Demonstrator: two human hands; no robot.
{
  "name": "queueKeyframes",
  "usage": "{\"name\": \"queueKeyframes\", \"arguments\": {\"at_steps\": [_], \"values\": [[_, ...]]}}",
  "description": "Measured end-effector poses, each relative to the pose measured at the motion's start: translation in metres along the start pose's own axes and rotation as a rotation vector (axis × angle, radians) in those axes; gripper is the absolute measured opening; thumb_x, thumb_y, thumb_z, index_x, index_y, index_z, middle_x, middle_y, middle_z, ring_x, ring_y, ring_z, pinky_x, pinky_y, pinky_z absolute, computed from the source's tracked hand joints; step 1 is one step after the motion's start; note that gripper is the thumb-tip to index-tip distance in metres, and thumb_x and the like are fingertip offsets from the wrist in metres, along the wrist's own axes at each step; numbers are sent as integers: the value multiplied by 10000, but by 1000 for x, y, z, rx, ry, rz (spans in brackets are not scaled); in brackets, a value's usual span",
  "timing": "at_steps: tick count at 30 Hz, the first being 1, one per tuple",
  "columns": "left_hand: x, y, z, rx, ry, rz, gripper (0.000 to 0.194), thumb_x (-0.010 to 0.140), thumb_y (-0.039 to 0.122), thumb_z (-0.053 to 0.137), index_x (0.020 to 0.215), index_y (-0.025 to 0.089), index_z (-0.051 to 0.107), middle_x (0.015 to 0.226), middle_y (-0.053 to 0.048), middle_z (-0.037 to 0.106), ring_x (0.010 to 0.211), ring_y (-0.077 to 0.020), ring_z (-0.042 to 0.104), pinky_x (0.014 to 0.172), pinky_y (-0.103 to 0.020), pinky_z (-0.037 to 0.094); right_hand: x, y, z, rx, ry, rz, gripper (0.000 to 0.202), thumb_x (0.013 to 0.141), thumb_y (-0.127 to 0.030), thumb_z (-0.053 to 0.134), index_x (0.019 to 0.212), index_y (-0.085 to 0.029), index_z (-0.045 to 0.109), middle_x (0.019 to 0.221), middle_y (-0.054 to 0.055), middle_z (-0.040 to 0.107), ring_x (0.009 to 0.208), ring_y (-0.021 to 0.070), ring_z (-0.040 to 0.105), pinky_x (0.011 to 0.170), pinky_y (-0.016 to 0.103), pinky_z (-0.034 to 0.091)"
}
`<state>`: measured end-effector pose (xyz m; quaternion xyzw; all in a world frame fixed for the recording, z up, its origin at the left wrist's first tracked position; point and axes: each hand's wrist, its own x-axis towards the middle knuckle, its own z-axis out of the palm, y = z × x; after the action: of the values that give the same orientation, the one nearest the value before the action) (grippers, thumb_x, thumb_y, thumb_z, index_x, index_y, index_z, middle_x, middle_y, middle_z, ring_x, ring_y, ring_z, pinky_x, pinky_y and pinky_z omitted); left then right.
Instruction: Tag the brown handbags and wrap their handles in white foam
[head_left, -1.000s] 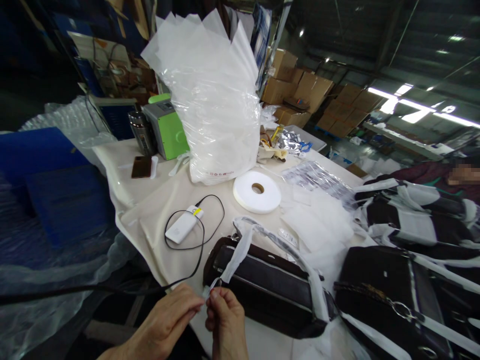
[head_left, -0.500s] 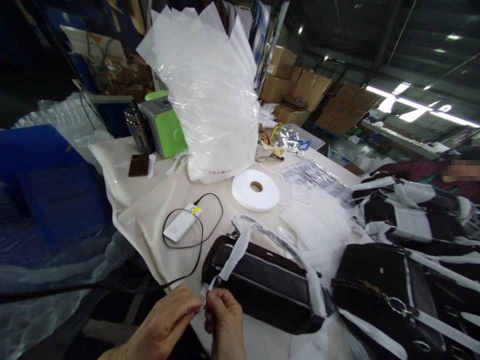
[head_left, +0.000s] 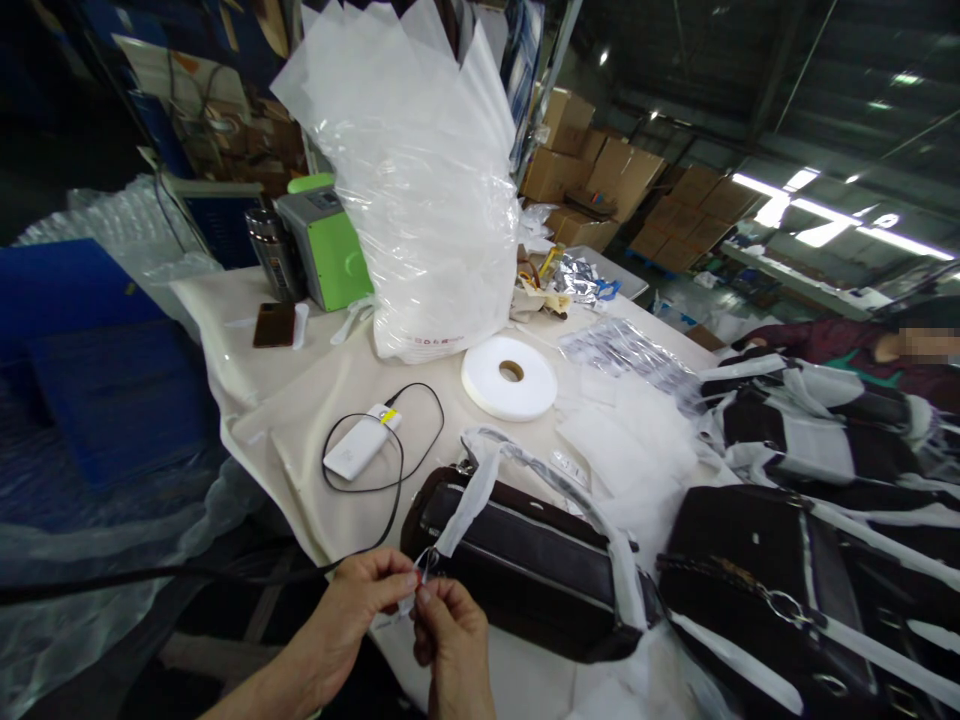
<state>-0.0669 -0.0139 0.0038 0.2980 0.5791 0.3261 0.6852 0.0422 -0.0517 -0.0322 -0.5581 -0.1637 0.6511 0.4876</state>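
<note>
Our left hand [head_left: 352, 600] and right hand [head_left: 456, 630], close together, pinch seemingly thin pale strip [head_left: 406, 605] beside dark bag [head_left: 517, 545]; best pull gently.

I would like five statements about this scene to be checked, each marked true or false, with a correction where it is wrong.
1. The left hand and right hand are close together near the dark bag's left end. True.
2. The phone stands upright against the flask. False: it lies on the table, apart from the flask.
3. The bag's handle is wrapped in white material. True.
4. The black cable is plugged into the green box. False: its plug is at the white power bank.
5. The white roll hangs on a hook. False: it lies flat on the table.
</note>
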Motion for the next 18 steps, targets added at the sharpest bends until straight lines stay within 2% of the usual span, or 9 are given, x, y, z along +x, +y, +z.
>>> {"name": "queueKeyframes", "arguments": {"at_steps": [3, 5, 8, 11, 14, 18], "values": [[0, 0, -9, -90, -8, 2, 178, 561, 311, 680, 609, 148, 630, 551, 24, 523, 569, -111, 392, 585, -239, 313, -1, 2, -5, -136, 152, -158, 265, 552, -395, 686, 598, -167, 559, 498, -48, 478, 448, 79, 383, 427, 198, 310], [0, 1, -16, -180, -70, 10, 161, 570, 294, 690, 595, 151, 621, 608, 11, 544, 605, -117, 405, 608, -239, 330, 0, 6, -9, -242, 227, -239, 243, 561, -376, 676, 658, -165, 604, 544, -28, 516, 515, 111, 448, 501, 225, 375], [-1, 2, -24, -318, -178, 15, 137, 575, 250, 697, 570, 153, 599, 702, -14, 587, 662, -130, 442, 646, -248, 353, 3, 14, -13, -375, 250, -264, 256, 591, -360, 638, 739, -151, 649, 570, -7, 539, 533, 136, 473, 530, 253, 395], [-1, 5, -26, -371, -207, -3, 130, 582, 238, 708, 595, 157, 607, 684, -16, 598, 659, -130, 454, 658, -250, 360, 5, 21, -12, -433, 261, -269, 274, 594, -353, 627, 763, -139, 658, 583, -1, 541, 518, 137, 467, 520, 259, 393], [0, 8, -25, -329, -189, 17, 177, 589, 290, 705, 580, 162, 582, 581, 7, 556, 586, -116, 426, 605, -240, 345, 6, 26, -11, -460, 275, -265, 279, 590, -348, 647, 773, -138, 656, 594, 3, 557, 515, 137, 471, 517, 259, 395], [5, 6, -27, -43, -95, 135, 190, 645, 338, 642, 599, 165, 577, 574, 12, 543, 608, -134, 449, 631, -251, 346, 7, 36, -12, -436, 265, -238, 321, 601, -342, 680, 839, -128, 665, 622, 23, 593, 541, 149, 497, 540, 267, 414]]}}
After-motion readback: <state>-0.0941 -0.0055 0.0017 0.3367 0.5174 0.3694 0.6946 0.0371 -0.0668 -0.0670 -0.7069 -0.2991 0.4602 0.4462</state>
